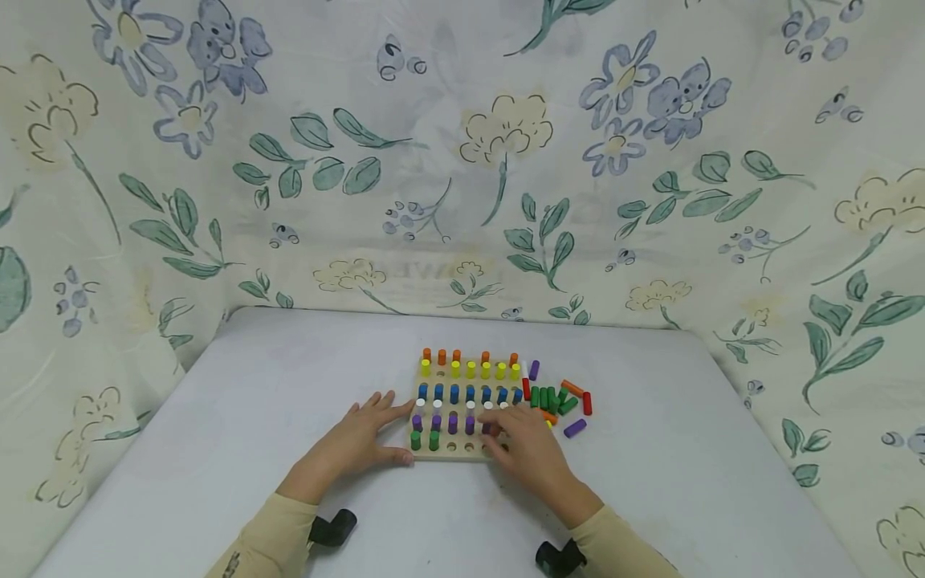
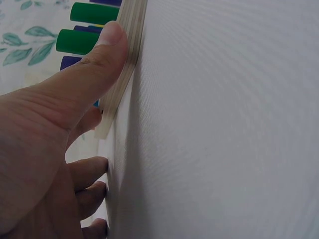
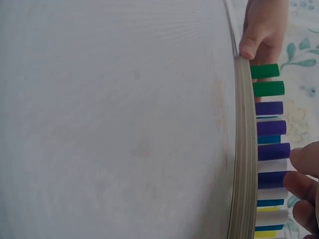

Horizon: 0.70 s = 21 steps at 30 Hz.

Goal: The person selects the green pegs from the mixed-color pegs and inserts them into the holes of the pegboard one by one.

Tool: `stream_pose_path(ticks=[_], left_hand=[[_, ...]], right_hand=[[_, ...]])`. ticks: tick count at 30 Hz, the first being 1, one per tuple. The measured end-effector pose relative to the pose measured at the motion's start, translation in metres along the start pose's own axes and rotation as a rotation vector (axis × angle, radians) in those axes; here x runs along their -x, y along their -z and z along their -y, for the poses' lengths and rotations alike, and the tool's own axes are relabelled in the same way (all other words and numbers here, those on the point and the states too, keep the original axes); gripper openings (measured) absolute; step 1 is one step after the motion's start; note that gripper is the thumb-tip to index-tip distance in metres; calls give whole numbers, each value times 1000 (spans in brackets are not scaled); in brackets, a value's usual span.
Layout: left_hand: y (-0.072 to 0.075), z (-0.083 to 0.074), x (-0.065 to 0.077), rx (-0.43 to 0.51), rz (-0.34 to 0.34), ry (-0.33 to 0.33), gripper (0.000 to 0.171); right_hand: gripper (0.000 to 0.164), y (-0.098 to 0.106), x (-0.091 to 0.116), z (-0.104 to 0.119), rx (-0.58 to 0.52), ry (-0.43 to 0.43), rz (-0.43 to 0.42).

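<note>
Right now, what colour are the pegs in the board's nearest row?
Green pegs, best seen in the head view.

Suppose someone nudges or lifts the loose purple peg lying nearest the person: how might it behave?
The loose purple peg would probably roll if nudged across its length, being a cylinder on its side on the table. It is likely stiff, given its straight outline. It should be light, as it looks small beside the right hand.
</note>
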<state>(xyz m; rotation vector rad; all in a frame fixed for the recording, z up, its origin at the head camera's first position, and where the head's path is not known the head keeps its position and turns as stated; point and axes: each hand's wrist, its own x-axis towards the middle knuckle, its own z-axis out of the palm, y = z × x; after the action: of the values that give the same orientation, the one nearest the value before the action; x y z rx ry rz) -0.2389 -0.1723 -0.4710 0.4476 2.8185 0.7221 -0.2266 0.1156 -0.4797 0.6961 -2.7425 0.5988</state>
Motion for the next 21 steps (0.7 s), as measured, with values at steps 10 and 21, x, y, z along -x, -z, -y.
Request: stream_pose_path(ticks=[10, 21], left_hand=[[0, -1, 0, 1, 7, 12, 92], [2, -3, 1, 1, 5, 17, 91]], right_hand=[[28, 4, 5, -9, -26, -38, -6], [25, 11, 7, -17, 8, -68, -17]])
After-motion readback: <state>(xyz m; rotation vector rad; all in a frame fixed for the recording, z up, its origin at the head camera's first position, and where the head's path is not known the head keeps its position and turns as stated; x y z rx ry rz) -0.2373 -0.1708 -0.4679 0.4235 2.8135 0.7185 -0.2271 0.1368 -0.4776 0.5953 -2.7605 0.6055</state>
